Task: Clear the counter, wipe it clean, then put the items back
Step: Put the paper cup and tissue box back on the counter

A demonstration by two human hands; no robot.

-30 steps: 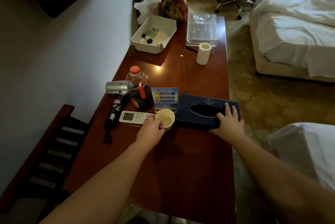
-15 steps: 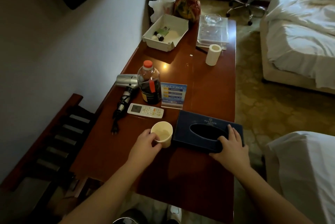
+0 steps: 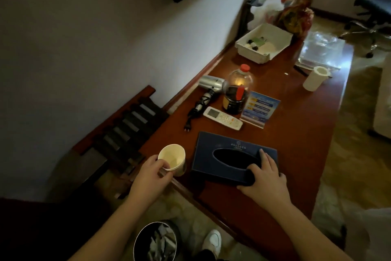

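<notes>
At the counter's near edge, left hand pinches a tilted paper cup, right hand grips the navy tissue box

wood counter, tissue box, remote, bottle, hairdryer

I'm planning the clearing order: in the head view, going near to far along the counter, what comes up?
Paper cup → tissue box → remote → dark bottle → paper roll → white tray.

Glossy wooden counter, paper cup, matt tissue box.
</notes>
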